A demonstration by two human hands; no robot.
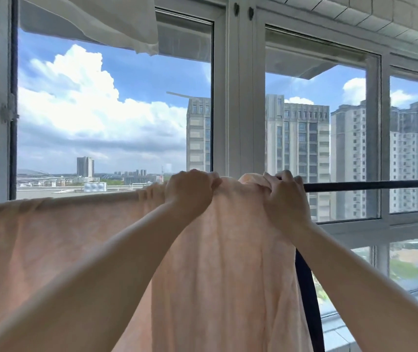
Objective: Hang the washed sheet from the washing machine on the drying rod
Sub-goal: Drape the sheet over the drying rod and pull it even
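Both hands, left hand (190,189) and right hand (285,193), clench the peach sheet (228,250) on the drying rod (370,185); soft, damp-heavy, best gripped at its edge.

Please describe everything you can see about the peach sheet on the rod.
The sheet is pale peach, soft and slightly fuzzy-looking cloth. It is draped over the dark drying rod. To the left it is spread along the rod; near the middle it is bunched and hangs in long folds. The left hand and right hand both grip its top edge at the rod. Its lower end is out of view.
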